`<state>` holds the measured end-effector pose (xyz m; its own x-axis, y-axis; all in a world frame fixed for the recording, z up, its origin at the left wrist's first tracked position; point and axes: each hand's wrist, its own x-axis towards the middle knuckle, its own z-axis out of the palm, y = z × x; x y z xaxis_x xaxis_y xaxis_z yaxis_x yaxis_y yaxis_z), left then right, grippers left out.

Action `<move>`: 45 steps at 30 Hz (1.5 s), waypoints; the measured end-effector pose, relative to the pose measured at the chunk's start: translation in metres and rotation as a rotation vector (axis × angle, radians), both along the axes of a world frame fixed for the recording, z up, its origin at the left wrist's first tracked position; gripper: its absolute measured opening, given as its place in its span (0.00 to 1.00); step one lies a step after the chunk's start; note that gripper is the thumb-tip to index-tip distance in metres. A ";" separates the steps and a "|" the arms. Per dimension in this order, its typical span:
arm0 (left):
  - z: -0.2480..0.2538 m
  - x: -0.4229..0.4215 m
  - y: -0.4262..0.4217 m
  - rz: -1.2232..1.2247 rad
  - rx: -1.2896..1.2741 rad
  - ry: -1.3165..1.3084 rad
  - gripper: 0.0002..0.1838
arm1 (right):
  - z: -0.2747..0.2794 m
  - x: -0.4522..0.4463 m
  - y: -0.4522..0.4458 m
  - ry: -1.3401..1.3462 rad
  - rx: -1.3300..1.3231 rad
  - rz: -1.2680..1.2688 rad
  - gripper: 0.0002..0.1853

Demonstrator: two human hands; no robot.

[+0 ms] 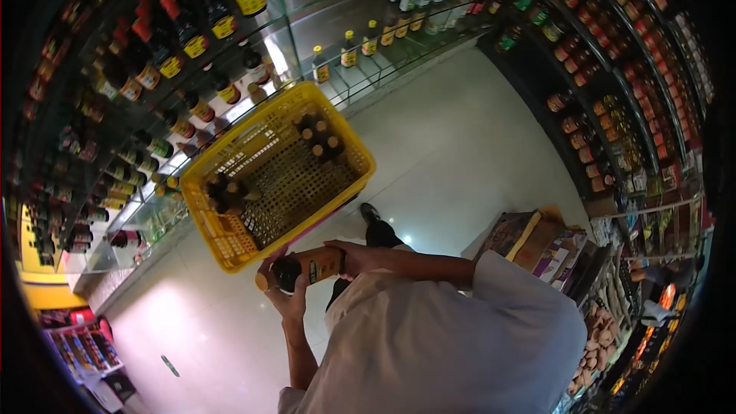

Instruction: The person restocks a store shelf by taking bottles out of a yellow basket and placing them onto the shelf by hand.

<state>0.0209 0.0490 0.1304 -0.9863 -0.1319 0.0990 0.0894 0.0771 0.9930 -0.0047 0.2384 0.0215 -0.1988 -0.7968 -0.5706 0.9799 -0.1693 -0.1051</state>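
Observation:
Both my hands hold a dark bottle with a tan label, lying nearly level in front of my white shirt. My left hand wraps the neck end, close to the brown cap. At the other end, my right hand is closed around the bottle's base. Just beyond the hands stands a yellow plastic basket with perforated sides. Inside it, several dark bottles with brown caps are grouped at the right end. More dark bottles sit at its left end, partly in shadow.
Glass shelves with sauce bottles run along the left and back. Dark shelves of jars curve along the right. Cardboard boxes stand right of my shoulder. My shoe is on the pale tiled floor.

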 end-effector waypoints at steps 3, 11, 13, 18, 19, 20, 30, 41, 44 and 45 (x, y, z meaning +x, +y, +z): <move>0.007 -0.016 0.024 -0.121 -0.369 -0.065 0.39 | -0.008 -0.006 0.036 0.041 -0.197 -0.201 0.27; 0.027 -0.060 0.169 -0.327 -0.377 0.055 0.39 | -0.009 -0.025 0.162 0.124 -0.246 -0.562 0.22; -0.003 -0.072 0.214 -0.293 -0.283 0.115 0.38 | -0.008 -0.033 0.204 0.118 -0.266 -0.615 0.23; -0.045 -0.097 0.334 -0.303 0.110 -0.047 0.39 | -0.006 -0.053 0.318 0.237 -0.160 -0.768 0.21; -0.044 -0.102 0.355 -0.343 0.099 -0.092 0.41 | -0.002 -0.055 0.339 0.163 -0.154 -0.818 0.16; -0.045 -0.107 0.372 -0.351 0.103 -0.096 0.41 | 0.003 -0.055 0.358 0.161 -0.149 -0.827 0.16; -0.053 -0.147 0.472 -0.553 0.145 -0.028 0.37 | -0.006 -0.071 0.453 0.170 -0.145 -0.956 0.18; -0.073 -0.212 0.508 -0.544 -0.054 -0.365 0.19 | -0.017 -0.145 0.495 0.328 -0.270 -0.807 0.22; -0.069 -0.257 0.523 -0.530 -0.050 -0.130 0.20 | 0.040 -0.182 0.507 0.498 0.316 -0.708 0.25; -0.072 -0.271 0.527 -0.519 -0.037 -0.116 0.20 | 0.042 -0.199 0.515 0.514 0.323 -0.695 0.25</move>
<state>-0.2505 0.5760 0.0586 -0.9258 0.3775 -0.0197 0.0145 0.0876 0.9961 -0.2040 0.7535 0.0633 -0.8634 -0.2209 -0.4536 0.4888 -0.5888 -0.6437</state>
